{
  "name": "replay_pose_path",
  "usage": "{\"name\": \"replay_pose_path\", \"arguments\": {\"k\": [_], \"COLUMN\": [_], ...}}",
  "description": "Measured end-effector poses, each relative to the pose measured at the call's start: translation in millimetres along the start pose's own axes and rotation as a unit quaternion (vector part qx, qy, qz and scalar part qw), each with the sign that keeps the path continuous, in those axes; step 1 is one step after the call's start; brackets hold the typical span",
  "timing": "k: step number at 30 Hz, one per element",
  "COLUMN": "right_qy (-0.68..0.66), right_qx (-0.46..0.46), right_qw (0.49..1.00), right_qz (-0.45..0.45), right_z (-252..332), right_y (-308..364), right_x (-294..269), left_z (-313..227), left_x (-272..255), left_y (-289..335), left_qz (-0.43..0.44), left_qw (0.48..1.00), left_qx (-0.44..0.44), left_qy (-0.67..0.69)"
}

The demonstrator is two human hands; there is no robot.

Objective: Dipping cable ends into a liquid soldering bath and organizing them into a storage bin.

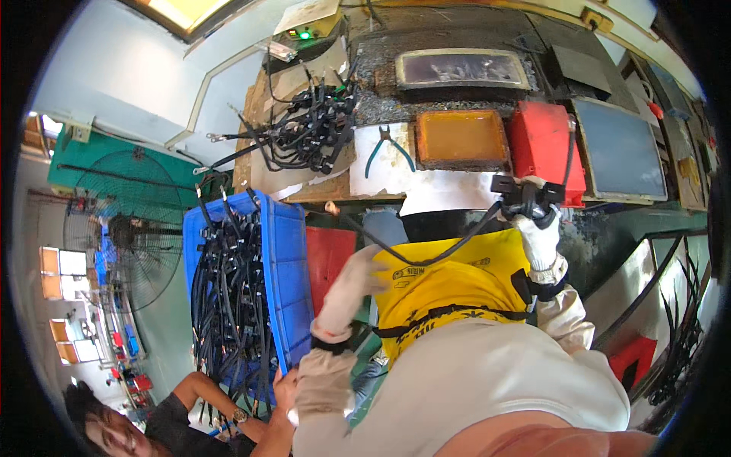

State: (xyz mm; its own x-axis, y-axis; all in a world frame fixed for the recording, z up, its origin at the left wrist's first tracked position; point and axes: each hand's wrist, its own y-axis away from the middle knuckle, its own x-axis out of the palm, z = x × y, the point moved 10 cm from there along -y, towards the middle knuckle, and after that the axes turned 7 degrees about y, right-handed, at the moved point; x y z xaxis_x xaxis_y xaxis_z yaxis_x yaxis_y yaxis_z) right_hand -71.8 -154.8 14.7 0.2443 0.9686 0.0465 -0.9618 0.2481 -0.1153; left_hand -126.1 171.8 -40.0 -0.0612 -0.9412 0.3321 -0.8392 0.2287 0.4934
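Note:
My right hand (538,232), in a white glove, grips a black cable (449,255) by a bundle with dark plastic parts, at the table's front edge beside the red box (537,145). From that hand the cable sags leftward across my yellow apron (449,286). Its bare copper-coloured end sticks up near the blue crate. My left hand (358,282), also gloved, is beside the apron's left edge, just below the cable. Motion smears its fingers, so I cannot tell whether they are closed. No thing shows in it.
A blue crate (285,282) full of black cables stands at left, with a co-worker's hand (285,392) at its near side. On the table lie a cable pile (312,126), pliers (388,148) and an amber tray (461,114). A large fan (126,228) stands farther left.

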Motion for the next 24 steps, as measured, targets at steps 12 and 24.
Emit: {"name": "replay_pose_path", "arguments": {"k": [12, 24], "right_qy": [0.018, -0.028], "right_qx": [0.034, 0.117], "right_qw": [0.996, 0.926], "right_qz": [0.074, 0.357], "right_z": [13, -6], "right_y": [6, -1], "right_x": [4, 75], "left_z": [-69, -57], "left_x": [87, 86], "left_y": [-46, -51], "left_qz": [-0.114, 0.019], "left_qw": [0.971, 0.964], "left_qx": [0.179, 0.176], "left_qy": [-0.107, -0.2]}}
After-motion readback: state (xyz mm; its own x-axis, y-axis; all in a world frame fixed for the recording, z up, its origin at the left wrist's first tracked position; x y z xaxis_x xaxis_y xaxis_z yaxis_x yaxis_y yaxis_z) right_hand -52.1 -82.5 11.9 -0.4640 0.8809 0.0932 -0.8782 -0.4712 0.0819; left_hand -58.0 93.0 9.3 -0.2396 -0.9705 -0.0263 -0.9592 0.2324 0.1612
